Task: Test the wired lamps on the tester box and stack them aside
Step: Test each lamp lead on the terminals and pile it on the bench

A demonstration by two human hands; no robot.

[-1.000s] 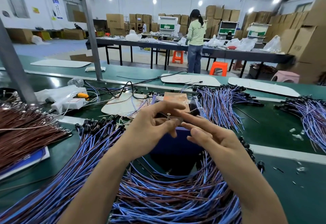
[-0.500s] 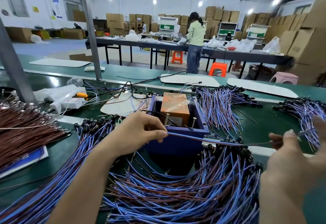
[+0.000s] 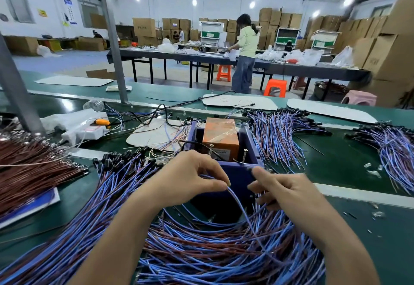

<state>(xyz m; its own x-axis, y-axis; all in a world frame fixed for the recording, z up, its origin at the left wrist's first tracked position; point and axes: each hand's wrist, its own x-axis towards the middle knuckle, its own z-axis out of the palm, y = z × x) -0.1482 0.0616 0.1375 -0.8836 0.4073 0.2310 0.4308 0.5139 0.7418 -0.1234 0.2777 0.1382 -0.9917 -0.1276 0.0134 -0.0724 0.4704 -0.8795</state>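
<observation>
The tester box (image 3: 237,173) is a blue open box with an orange block (image 3: 220,136) and two upright screws inside, at the centre of the green bench. My left hand (image 3: 190,177) pinches the end of one blue wired lamp (image 3: 244,213) just in front of the box. The wire curves down into the big heap of blue and brown wired lamps (image 3: 201,246) below. My right hand (image 3: 282,189) hovers at the box's right front corner, thumb and forefinger close together over black lamp heads; what they grip is hidden.
Tested-looking bundles of blue wired lamps (image 3: 280,136) lie right of the box, with more (image 3: 389,148) at the far right. Brown wires (image 3: 29,172) pile at left. A white power strip (image 3: 85,132) sits behind. A steel post (image 3: 112,38) rises from the bench. A person (image 3: 245,51) stands at a far table.
My right hand, which had swung far right with a wire, has come back to the box's front corner. My left hand now holds a wire rising from the near heap.
</observation>
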